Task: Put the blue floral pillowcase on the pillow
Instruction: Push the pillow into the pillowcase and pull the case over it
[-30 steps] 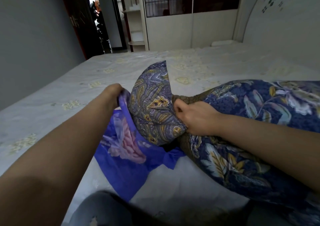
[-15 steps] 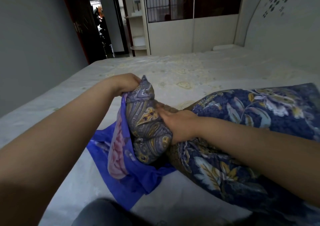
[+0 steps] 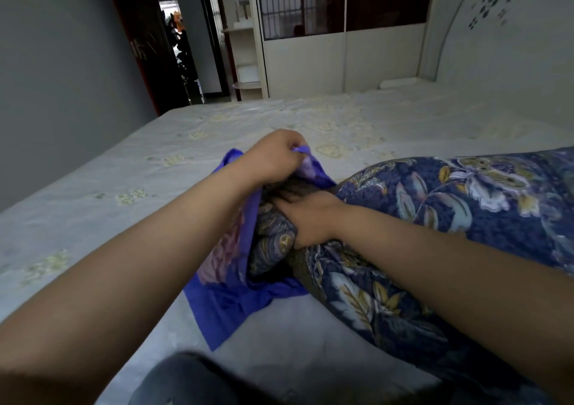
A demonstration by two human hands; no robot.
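1. On the bed (image 3: 310, 352), pale sheet with faint yellow floral patches: all task items lie toward the near centre and right.
2. Pillow (image 3: 466, 206): long, in a dark navy cover printed with leaves and large flowers; lies on the sheet from the right edge toward the centre. Its near end, in a paisley-like print, is bunched up at the centre.
3. Blue floral pillowcase (image 3: 223, 299): bright blue with a pink flower print; its lower part lies crumpled flat on the sheet at the centre, its upper part is lifted and drawn around the bunched end of the pillow. Only that end is inside the opening; the rest of the pillow is uncovered.
4. Left hand (image 3: 273, 156): raised above the pillow end, fingers curled, pinching the upper edge of the pillowcase and holding it up.
5. Right hand (image 3: 307, 218): palm down on the bunched pillow end, fingers reaching into the mouth of the pillowcase; fingertips hidden in the dark opening, so whether they grasp the fabric cannot be told.
6. Headboard (image 3: 503, 50): pale, with a dark leaf motif, upper right.
7. Wardrobe (image 3: 341, 60): cream doors with dark glass panels, beyond the far edge of the bed.
8. Doorway (image 3: 177, 50): dark, upper left.
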